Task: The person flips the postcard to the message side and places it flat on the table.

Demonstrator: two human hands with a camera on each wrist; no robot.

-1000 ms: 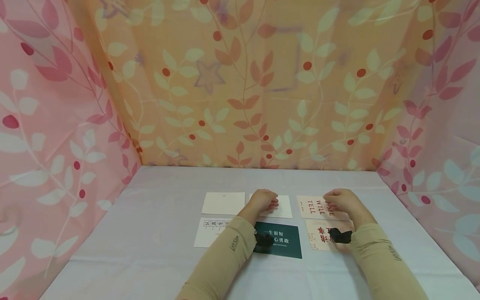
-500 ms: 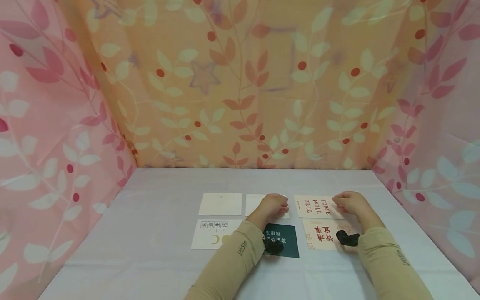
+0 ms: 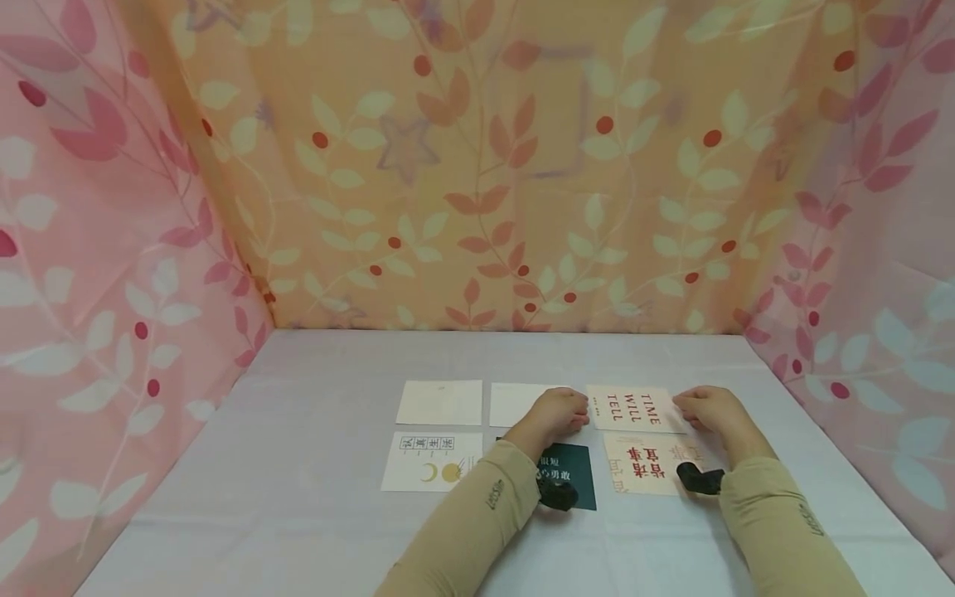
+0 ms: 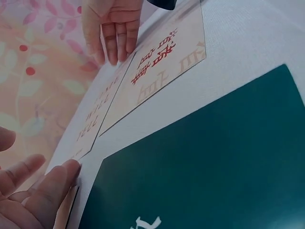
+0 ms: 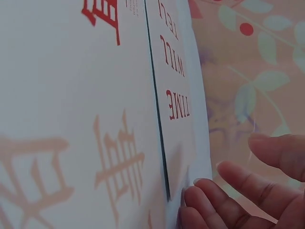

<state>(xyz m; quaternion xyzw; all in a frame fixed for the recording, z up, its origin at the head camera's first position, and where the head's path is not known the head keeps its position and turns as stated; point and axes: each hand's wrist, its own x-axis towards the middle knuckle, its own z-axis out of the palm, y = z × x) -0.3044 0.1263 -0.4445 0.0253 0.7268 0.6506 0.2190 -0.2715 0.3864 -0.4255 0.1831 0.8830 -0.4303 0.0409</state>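
The TIME WILL TELL card (image 3: 634, 409) lies flat on the white tablecloth (image 3: 298, 497), squarely between your two hands — that bracketing is the relation to watch. Taking the clock from the head view, the card is at 3 o'clock from your left hand (image 3: 559, 412) and at 9 o'clock from your right hand (image 3: 707, 412). Its long axis runs from 9 to 3, so each hand faces a short end, and its red lettering stands sideways to you. Neither hand is clearly nearer; both sets of fingertips sit right at the card's ends, and you cannot tell for sure whether they touch it.

Your left fingers are relaxed and loosely spread, the thumb well apart from them; your right fingers look long and loose in the wrist views, pointing down beside the far end. Neither hand pinches anything.

At 6 o'clock from that card lies the cream card with red Chinese characters (image 3: 649, 466), its long edge so near that any sideways nudge should, in my judgement, stay parallel to it. The dark green card (image 3: 576, 481) is at 8 o'clock, partly under your left sleeve (image 3: 470, 518). At 9 o'clock, the blank white card (image 3: 513, 406) is partly covered by your left hand — mind its edge with your knuckles.
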